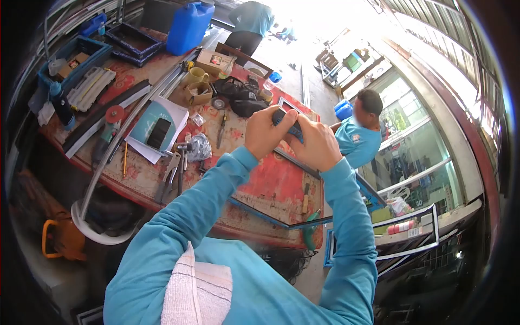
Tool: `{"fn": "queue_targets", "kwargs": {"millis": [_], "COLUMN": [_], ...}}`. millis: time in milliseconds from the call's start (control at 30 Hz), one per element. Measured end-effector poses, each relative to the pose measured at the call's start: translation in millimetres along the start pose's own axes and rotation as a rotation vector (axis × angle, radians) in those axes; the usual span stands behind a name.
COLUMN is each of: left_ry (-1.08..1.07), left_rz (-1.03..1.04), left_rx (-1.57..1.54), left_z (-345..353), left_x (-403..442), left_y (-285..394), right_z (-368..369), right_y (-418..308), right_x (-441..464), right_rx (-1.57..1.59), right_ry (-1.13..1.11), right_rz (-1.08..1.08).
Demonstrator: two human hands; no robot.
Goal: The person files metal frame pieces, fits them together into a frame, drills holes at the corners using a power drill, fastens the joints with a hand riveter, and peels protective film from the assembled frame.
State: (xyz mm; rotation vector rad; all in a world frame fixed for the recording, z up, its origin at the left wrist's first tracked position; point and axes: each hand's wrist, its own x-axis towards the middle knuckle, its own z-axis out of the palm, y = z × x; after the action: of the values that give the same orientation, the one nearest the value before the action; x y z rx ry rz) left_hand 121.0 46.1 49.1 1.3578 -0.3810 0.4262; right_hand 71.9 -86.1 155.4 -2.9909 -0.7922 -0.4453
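Both of my hands are raised together over the far part of the worktable. My left hand (268, 132) is closed around one end of a small dark blue piece (295, 131), thumb on top. From the other side my right hand (316, 143) grips the same piece, its thumb near my left thumb. Fingers cover most of it, so I cannot tell its kind. Below the hands, a dark metal frame with blue edging (260, 214) lies across the table's near right corner. A green-handled tool (310, 232) is by that corner.
The red-patterned worktable (271, 184) carries an angle grinder (108, 132), a phone (158, 134) on papers, pliers (169, 172), a screwdriver (221, 130) and a black bag (244, 97). A blue jerrycan (189, 27) stands behind. A co-worker (358, 130) is at the right, another person (252, 24) farther back.
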Motion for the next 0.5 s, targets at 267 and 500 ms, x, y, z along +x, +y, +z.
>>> {"fn": "queue_targets", "kwargs": {"millis": [267, 500], "left_ry": [-0.328, -0.305], "left_rz": [-0.069, -0.106], "left_rx": [-0.541, -0.551], "left_z": [-36, -37], "left_x": [-26, -36], "left_y": [-2, 1], "right_z": [-7, -2], "right_y": [-34, -31], "right_x": [-10, -14], "right_rx": [-0.044, -0.132], "right_ry": [0.107, 0.138], "right_rz": [0.128, 0.091]}}
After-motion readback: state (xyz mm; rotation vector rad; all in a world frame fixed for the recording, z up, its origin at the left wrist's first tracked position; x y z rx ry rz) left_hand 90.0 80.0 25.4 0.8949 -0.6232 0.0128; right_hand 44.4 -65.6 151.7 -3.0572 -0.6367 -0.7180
